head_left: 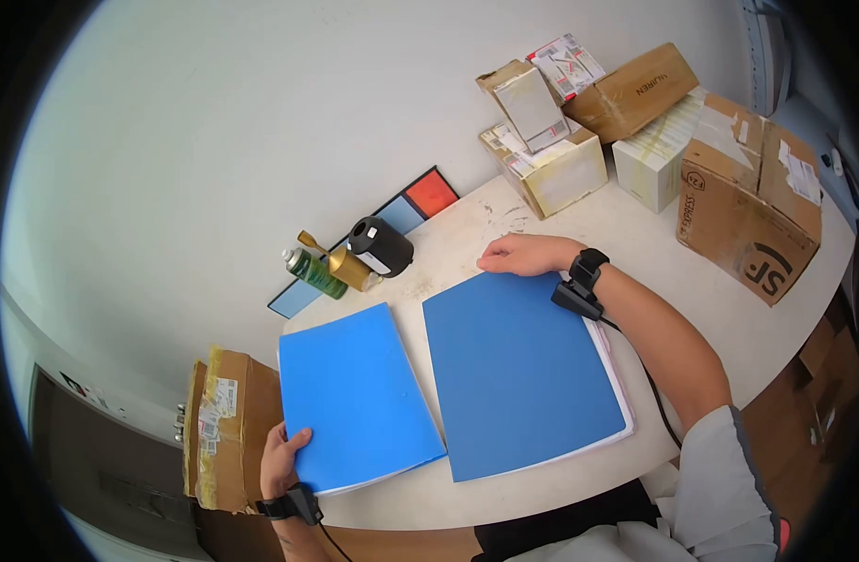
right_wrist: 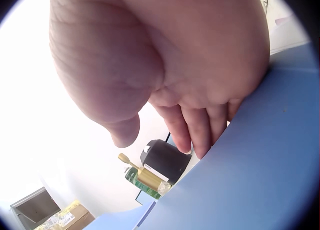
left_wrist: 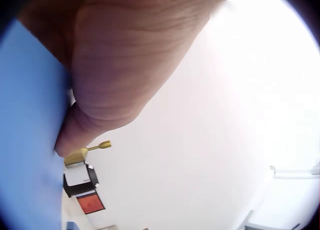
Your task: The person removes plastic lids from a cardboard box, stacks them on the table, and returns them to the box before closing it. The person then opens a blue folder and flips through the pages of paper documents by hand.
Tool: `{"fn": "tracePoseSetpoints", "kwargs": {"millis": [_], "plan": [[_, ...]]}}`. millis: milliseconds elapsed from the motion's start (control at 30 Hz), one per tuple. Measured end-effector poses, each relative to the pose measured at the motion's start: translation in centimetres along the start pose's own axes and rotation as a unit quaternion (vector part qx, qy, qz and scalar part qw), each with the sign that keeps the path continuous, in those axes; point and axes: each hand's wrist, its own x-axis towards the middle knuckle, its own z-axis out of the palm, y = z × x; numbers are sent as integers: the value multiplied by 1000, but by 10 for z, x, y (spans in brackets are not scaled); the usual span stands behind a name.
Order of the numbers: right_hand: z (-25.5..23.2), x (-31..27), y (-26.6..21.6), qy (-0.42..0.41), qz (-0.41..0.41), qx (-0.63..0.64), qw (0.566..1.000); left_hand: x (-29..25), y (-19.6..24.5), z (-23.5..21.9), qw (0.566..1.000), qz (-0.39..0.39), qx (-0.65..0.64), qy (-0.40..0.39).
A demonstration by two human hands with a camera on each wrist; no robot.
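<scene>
My left hand (head_left: 281,456) grips a bright blue folder (head_left: 354,389) at its lower left edge. The thumb lies on the cover, and the other fingers are hidden beneath. To the right of it, a darker blue folder (head_left: 523,375) lies on the white table, with white pages showing along its right and lower edges. At that folder's top edge rests my right hand (head_left: 528,254). In the right wrist view the fingers (right_wrist: 197,127) extend down to the blue cover, and the thumb stands apart from them.
Behind the folders stand a green can (head_left: 315,273), a gold container (head_left: 350,270) and a black cylinder (head_left: 381,246). Several cardboard boxes are stacked at the back right, with a large brown box (head_left: 752,197) near the table's right edge. Another carton (head_left: 237,431) stands at the left.
</scene>
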Motion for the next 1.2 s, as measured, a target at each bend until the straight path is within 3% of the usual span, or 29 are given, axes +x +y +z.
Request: {"fn": "tracePoseSetpoints", "kwargs": {"millis": [100, 167, 200, 267, 367, 400, 467, 500, 533, 567, 600, 667, 733, 800, 833, 867, 900, 933, 1000, 1067, 1133, 1200], "plan": [[-2, 1, -1, -14, 8, 42, 999, -34, 113, 53, 999, 28, -29, -6], [-1, 5, 5, -18, 9, 79, 997, -37, 157, 78, 994, 65, 80, -36], [-1, 7, 7, -17, 6, 77, 997, -34, 170, 90, 994, 68, 80, -33], [0, 7, 11, -13, 1, 108, 994, -29, 191, 116, 972, 84, 199, -97], [-2, 6, 12, -7, 1, 150, 989, -42, 226, 185, 952, 99, 274, -93], [-4, 3, 10, -6, 0, 146, 989, -42, 232, 200, 923, 101, 362, -85], [-8, -1, 6, -16, 29, 261, 965, -47, 242, 236, 881, 147, 431, -128], [-7, 3, 11, -17, 28, 258, 966, -42, 233, 245, 900, 153, 373, -166], [-5, 12, 24, 5, 15, 337, 941, -34, 222, 249, 914, 159, 313, -205], [-5, 15, 34, 29, 2, 415, 909, -28, 216, 251, 913, 152, 323, -195], [-9, 12, 36, 33, 3, 416, 909, -15, 204, 249, 912, 154, 324, -199], [-13, 5, 40, 39, -4, 505, 862, 25, 162, 229, 932, 168, 318, -37], [-14, 6, 44, 32, -12, 520, 854, 59, 98, 198, 848, 162, 497, 89], [-15, 5, 35, 46, 16, 478, 877, 72, 68, 181, 884, -40, 464, -44], [-20, 3, 31, 46, 17, 478, 877, 64, 60, 181, 946, -95, 292, -107], [-28, 1, 26, 65, 27, 302, 951, 64, 54, 179, 946, -99, 289, -108], [-35, -6, 16, 78, 35, 110, 990, 64, 47, 179, 967, -111, 185, -135], [-43, -15, 6, 72, 40, 103, 991, 65, 40, 181, 976, -121, 76, -161], [-58, -41, -18, 87, 198, -119, 969, 71, 30, 187, 979, -92, 44, -179], [-57, -66, -29, 113, 229, -146, 956, 72, 34, 193, 979, -60, 13, -194], [-58, -78, -32, -27, 381, 7, 924, 58, 67, 201, 968, -89, 13, -235], [-45, -77, -28, -69, 383, 25, 921, 50, 85, 211, 964, -94, 35, -247]]}}
